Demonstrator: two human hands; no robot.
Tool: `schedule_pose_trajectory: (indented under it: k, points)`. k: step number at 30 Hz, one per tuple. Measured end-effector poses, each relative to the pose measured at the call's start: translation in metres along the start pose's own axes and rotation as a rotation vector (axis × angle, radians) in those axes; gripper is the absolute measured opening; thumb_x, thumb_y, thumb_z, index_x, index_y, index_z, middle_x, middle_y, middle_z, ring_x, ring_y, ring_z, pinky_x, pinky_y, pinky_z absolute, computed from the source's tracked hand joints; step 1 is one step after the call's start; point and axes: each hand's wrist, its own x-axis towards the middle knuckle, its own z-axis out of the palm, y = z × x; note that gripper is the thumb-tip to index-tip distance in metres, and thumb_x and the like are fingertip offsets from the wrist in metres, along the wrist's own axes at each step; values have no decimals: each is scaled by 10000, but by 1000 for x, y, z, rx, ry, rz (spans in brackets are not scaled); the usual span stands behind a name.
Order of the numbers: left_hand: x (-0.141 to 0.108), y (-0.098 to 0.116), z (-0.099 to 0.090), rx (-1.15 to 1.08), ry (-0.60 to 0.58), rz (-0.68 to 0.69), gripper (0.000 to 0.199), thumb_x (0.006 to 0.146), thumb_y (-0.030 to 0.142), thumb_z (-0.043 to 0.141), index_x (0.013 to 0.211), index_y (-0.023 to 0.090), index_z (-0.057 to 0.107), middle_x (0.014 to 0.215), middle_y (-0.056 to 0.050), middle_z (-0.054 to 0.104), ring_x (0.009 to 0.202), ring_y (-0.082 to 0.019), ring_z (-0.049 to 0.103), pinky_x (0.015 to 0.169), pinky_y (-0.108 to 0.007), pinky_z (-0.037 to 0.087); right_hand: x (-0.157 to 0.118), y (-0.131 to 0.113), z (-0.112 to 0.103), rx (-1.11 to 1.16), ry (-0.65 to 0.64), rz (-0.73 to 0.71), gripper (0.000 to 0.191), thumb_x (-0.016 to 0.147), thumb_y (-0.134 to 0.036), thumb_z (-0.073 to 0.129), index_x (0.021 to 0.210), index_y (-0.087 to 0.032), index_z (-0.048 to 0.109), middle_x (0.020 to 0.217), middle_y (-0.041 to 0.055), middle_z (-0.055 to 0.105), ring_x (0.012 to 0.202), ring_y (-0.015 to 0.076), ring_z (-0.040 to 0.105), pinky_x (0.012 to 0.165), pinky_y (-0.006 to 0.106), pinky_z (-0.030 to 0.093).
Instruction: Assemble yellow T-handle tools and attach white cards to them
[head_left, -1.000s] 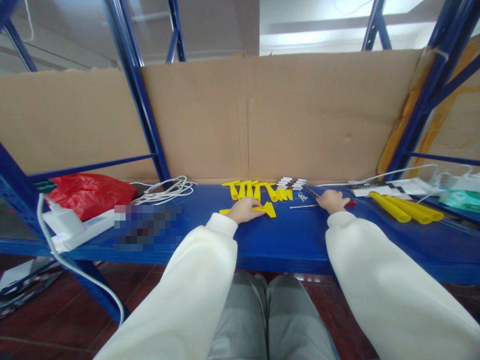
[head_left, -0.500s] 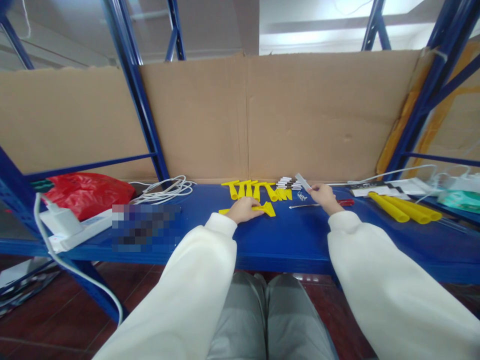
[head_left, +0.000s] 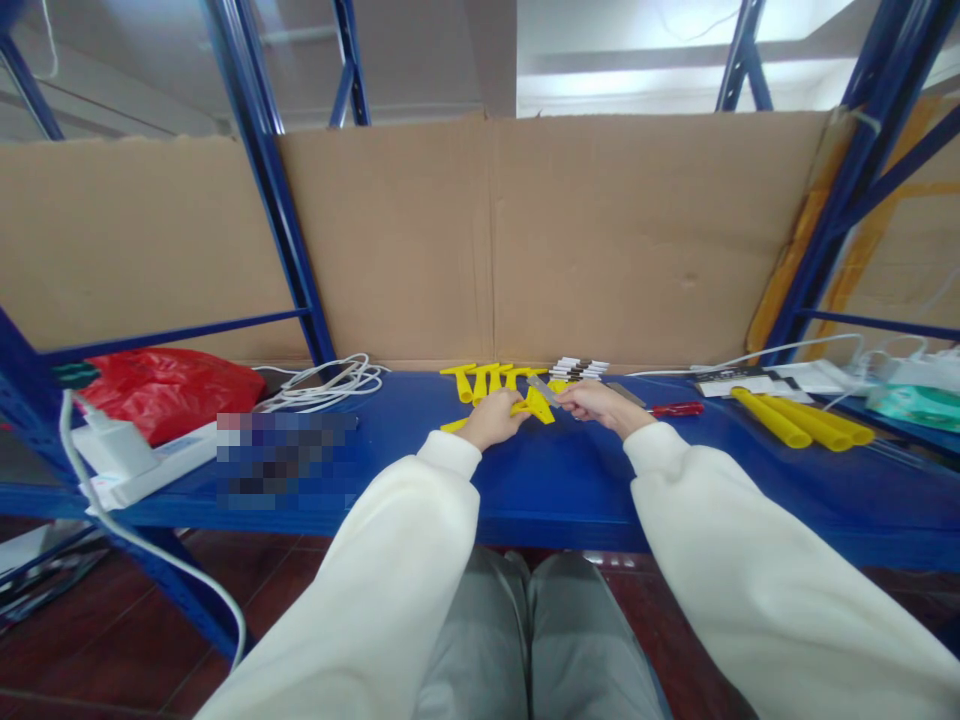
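Observation:
My left hand (head_left: 493, 419) is closed around the handle of a yellow plastic scraper (head_left: 538, 405), its wide head pointing right, low over the blue shelf. In my right hand (head_left: 600, 402), the fingers pinch a flat grey blade-like strip (head_left: 541, 388). The strip's far end is at the scraper's head; whether it touches or sits inside, I cannot tell. Behind my left hand lies a row of several similar yellow T-shaped pieces (head_left: 480, 385). Small white-and-black pieces (head_left: 579, 368) are stacked behind my right hand. The red-handled screwdriver (head_left: 679, 409) lies right of that hand, its shaft mostly hidden.
Yellow tubes (head_left: 776, 420) lie on the right of the blue shelf (head_left: 555, 480). A red bag (head_left: 172, 390), a white power strip (head_left: 169, 470) and a coiled white cable (head_left: 337, 382) are on the left. A cardboard panel (head_left: 390, 240) stands along the back.
My right hand has moved left and slightly nearer with the grey strip, bringing it to the scraper's head. My left hand still holds the scraper, whose head is now tilted up a little.

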Motion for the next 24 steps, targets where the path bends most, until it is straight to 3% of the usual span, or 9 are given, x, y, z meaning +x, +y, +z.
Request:
schedule_pose_trajectory:
  k: [5, 9, 14, 24]
  points:
    - [7, 11, 4, 32, -19, -95, 232, 917, 203, 587, 1107, 114, 684, 1178, -187, 711, 1127, -320, 668, 1008, -435, 506, -6, -4, 7, -75, -109, 72, 251, 769, -183, 674, 586, -177, 502, 470, -42, 468, 411, 47, 352, 401, 164, 240]
    - [5, 14, 5, 13, -4, -81, 242, 921, 205, 594, 1149, 154, 656, 1228, -149, 698, 1171, -288, 654, 1042, -398, 487, -13, 0, 7, 22, -112, 54, 270, 832, -186, 633, 620, -185, 465, 492, -54, 439, 408, 39, 308, 405, 160, 207]
    - [-3, 7, 1, -24, -20, -69, 244, 898, 193, 625, 1141, 179, 644, 1294, -138, 682, 1241, -291, 624, 1088, -445, 462, -20, -2, 4, 185, -100, 36, 292, 873, -188, 636, 679, -203, 419, 496, -97, 356, 402, 31, 226, 398, 152, 158]
    - [-2, 0, 4, -55, 7, -18, 316, 888, 171, 634, 1204, 168, 631, 1319, -135, 676, 1249, -272, 624, 1132, -447, 438, -25, 1, 10, 80, -226, -4, 303, 884, -172, 624, 609, -168, 499, 481, -53, 440, 408, 37, 317, 391, 146, 236]
